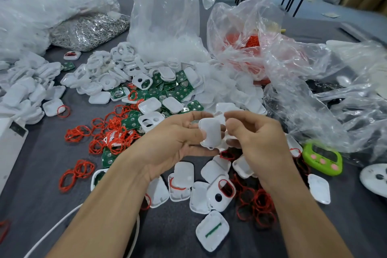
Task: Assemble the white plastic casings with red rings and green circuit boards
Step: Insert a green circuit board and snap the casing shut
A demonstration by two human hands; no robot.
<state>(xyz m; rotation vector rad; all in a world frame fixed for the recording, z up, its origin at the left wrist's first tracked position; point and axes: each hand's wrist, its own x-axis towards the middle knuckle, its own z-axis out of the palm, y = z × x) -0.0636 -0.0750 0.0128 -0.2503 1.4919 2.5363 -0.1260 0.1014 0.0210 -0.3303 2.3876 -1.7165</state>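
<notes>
1. One white casing (pixel 210 134): held above the grey table (pixel 31 195), between two hands.
2. Left hand (pixel 178 136): grips the casing's left side.
3. Right hand (pixel 257 142): curled fingers pinch its right edge.
4. One green timer (pixel 322 158): on the table, right.

A dark grey table (pixel 35 176) carries a heap of white casings (pixel 100 82) at the far middle, with green circuit boards (pixel 181 88) mixed in and red rings (pixel 114 132) scattered nearer, to the left. More casings lie near centre. Crumpled clear bags (pixel 167 17) stand along the far side, a green timer (pixel 323 158) sits right, and a white cable (pixel 52 228) lies near left
</notes>
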